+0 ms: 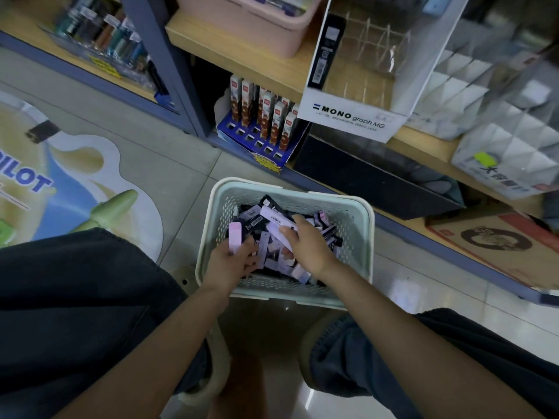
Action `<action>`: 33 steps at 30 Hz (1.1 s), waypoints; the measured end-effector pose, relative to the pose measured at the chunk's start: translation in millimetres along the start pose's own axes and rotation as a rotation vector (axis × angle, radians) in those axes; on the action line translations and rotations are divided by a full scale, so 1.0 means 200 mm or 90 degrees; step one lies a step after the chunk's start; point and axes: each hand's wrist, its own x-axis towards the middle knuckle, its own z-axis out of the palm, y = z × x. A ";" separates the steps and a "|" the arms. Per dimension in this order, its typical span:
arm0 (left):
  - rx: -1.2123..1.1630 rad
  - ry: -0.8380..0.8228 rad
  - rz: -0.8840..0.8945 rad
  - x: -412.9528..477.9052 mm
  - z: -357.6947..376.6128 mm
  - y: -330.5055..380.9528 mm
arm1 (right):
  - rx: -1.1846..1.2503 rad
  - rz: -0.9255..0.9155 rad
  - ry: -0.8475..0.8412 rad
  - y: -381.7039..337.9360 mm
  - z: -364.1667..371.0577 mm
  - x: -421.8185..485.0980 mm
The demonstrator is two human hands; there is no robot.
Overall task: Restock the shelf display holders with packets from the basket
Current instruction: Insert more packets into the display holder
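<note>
While my left hand (233, 263) and right hand (307, 247) each grip lilac packets (235, 237), the clear-plastic MONO display holder (352, 117) stands ahead, nearer the right.

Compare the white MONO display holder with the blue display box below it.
The MONO holder is white with clear dividers and looks nearly empty; the blue box holds upright brown-and-white packets in its back rows. The MONO holder stands on the wooden shelf, the blue box on the level beneath. Both have empty slots.
</note>
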 end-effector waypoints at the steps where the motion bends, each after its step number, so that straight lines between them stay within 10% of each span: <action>1: -0.028 -0.007 -0.003 -0.03 0.02 0.03 | 0.025 -0.007 0.013 -0.04 -0.01 -0.03; 17: -0.352 -0.089 0.087 -0.50 0.11 0.45 | -0.360 -0.260 0.181 -0.49 -0.17 -0.51; 33: -0.187 -0.109 0.256 -0.75 0.08 0.70 | 0.113 -0.286 0.186 -0.72 -0.40 -0.75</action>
